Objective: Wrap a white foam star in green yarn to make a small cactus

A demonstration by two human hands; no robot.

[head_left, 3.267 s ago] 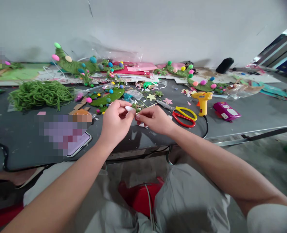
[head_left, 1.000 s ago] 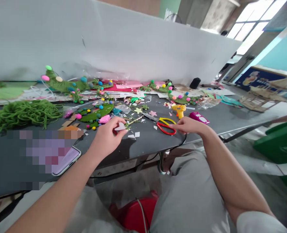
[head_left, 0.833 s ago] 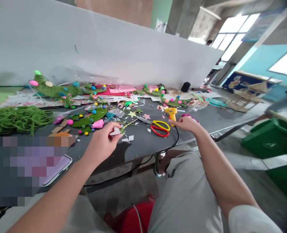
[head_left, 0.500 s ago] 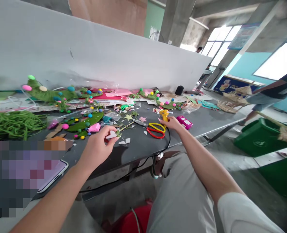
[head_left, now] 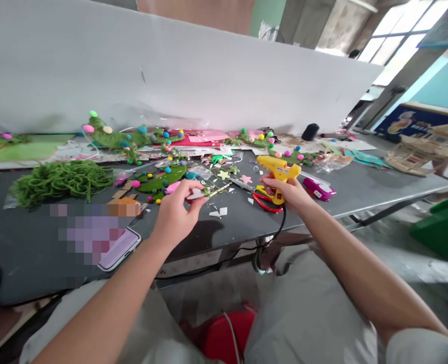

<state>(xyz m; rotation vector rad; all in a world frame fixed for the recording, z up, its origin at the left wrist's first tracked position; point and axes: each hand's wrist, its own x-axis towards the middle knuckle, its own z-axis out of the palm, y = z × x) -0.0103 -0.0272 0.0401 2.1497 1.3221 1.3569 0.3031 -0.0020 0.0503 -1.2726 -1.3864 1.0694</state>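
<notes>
My left hand (head_left: 175, 215) pinches a small pale flat piece (head_left: 196, 193) with a bit of green on it and a thin yellowish stick (head_left: 221, 189) pointing right. The fingers partly hide this piece. My right hand (head_left: 294, 194) is wrapped round the handle of a yellow glue gun (head_left: 274, 164), its nozzle turned left and its black cord (head_left: 283, 220) hanging below. Scissors (head_left: 265, 206) with red and yellow handles lie just under the gun. White scraps (head_left: 218, 212), a pale yellow star (head_left: 223, 175) and a pink star (head_left: 245, 179) lie between the hands.
Green yarn (head_left: 62, 183) is heaped at left, near a phone (head_left: 121, 247) at the table edge. Pom-pom-covered green shapes (head_left: 106, 139) line the back before a white panel (head_left: 193, 76). A magenta object (head_left: 319, 189) lies right of the gun; a wooden model house (head_left: 417, 151) stands farther right.
My right hand has taken the glue gun up by its handle and turned its nozzle left. My left hand keeps its pinch on the pale piece. The view has swung left.
</notes>
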